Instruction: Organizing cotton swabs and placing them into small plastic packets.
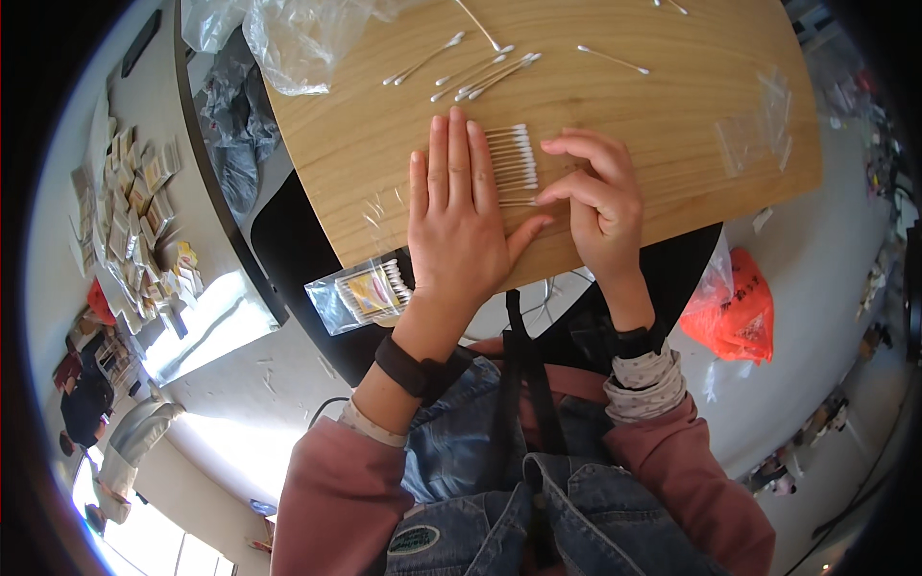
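Left fingers (459,168) partly cover cotton swabs (524,156)

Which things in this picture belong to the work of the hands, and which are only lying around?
Belong to the work:
row of cotton swabs, partly under the left hand, beside the right hand
wooden table
loose cotton swabs, probably
swab packet, probably

Seem to be just lying about:
clear plastic bag
red plastic bag

A packing workshop, apparently — loose cotton swabs (495,77) on the table (672,106), packets (134,211) heaped nearby
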